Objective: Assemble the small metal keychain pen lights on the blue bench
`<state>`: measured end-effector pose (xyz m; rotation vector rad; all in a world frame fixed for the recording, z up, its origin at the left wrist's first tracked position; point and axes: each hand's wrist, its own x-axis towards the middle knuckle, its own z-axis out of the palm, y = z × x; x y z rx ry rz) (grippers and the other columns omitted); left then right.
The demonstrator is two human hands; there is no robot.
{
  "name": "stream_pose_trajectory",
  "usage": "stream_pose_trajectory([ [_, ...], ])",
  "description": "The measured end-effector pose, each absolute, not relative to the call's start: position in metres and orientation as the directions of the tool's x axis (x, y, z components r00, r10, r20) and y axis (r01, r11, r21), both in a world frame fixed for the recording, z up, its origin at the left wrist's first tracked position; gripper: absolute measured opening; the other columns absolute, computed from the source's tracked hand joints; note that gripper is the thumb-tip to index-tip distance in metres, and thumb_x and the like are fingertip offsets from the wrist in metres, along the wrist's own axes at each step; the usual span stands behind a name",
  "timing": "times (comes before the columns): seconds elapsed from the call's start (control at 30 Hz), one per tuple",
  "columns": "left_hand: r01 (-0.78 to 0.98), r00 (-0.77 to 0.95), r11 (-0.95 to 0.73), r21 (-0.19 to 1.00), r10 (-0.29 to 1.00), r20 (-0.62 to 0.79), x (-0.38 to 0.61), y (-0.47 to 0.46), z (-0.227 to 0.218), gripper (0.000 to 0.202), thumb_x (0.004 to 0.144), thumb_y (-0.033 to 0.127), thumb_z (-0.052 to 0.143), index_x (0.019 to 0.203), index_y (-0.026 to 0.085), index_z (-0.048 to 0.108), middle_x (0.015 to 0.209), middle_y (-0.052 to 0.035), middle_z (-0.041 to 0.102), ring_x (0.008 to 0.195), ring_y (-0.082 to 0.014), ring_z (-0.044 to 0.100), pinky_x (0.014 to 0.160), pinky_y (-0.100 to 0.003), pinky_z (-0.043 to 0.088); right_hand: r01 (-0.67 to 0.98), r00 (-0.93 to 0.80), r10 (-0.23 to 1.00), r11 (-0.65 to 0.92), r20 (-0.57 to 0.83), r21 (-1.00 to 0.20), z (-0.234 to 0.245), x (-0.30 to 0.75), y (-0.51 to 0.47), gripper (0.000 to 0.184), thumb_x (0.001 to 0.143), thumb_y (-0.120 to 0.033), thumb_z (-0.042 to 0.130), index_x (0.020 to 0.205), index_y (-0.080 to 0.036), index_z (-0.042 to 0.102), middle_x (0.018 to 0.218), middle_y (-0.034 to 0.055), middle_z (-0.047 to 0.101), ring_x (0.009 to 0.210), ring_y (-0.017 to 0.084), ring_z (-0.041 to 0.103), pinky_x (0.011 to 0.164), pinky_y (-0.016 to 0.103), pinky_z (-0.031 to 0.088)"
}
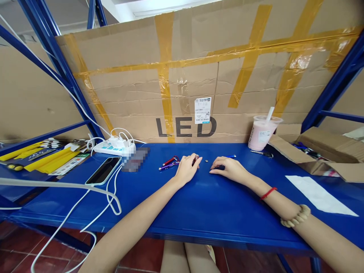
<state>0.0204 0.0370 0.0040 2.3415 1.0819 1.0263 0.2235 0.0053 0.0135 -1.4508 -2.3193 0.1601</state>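
Observation:
My left hand (187,168) rests over the blue table with its fingers wrapped round a small dark red tube (195,160), mostly hidden by the fingers. Just left of it lie a red keychain penlight (169,161) and a purple keychain penlight (168,166), side by side. My right hand (229,168) is on the table with fingers bent and a gap between thumb and forefinger; nothing shows in it. Between the two hands sits a small round silvery piece, like a button cell (206,161). Behind the right hand a slim blue pen-shaped thing (231,156) is partly covered.
A phone (104,170), white cables and a power strip (113,146) lie on the left. At right stand a cup of pink drink (261,134) with a straw and an open cardboard box (335,151); a white paper sheet (321,195) lies nearer. A cardboard wall (127,98) closes the back.

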Motion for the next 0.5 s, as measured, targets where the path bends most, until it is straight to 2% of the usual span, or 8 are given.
stream_pose_trajectory([
  [0.17,0.485,0.468,-0.665,0.568,0.746,0.474,0.0206,0.0387,0.002,0.031,0.094,0.037,0.037,0.072,0.017,0.043,0.067,0.0031,0.06,0.071,-0.0145,0.052,0.081,-0.029,0.034,0.82,-0.376,0.888,0.452,0.265,-0.349,0.0151,0.2177,0.0019,0.03,0.076,-0.05,0.06,0.075,-0.021,0.064,0.089,-0.0007,0.062,0.082,0.014,0.057,0.071,0.026,0.042],
  [0.37,0.53,0.479,-0.674,0.515,0.739,0.474,0.0199,0.0349,0.0049,0.029,0.095,0.032,0.036,0.071,0.017,0.041,0.068,0.0006,0.058,0.081,-0.0172,0.051,0.08,-0.031,0.035,0.841,-0.287,0.933,0.353,0.216,-0.409,0.0129,0.2184,0.0026,0.033,0.069,-0.053,0.065,0.072,-0.02,0.064,0.071,0.0002,0.062,0.064,0.013,0.055,0.057,0.025,0.038],
  [0.5,0.54,0.485,-0.683,0.491,0.73,0.482,0.0197,0.0351,0.0041,0.03,0.094,0.033,0.036,0.069,0.017,0.041,0.068,0.0,0.057,0.08,-0.0174,0.05,0.08,-0.031,0.035,0.816,-0.302,0.921,0.383,0.244,-0.433,0.0099,0.2215,0.0046,0.034,0.067,-0.052,0.067,0.071,-0.018,0.062,0.066,0.0004,0.061,0.06,0.013,0.055,0.054,0.023,0.037],
])
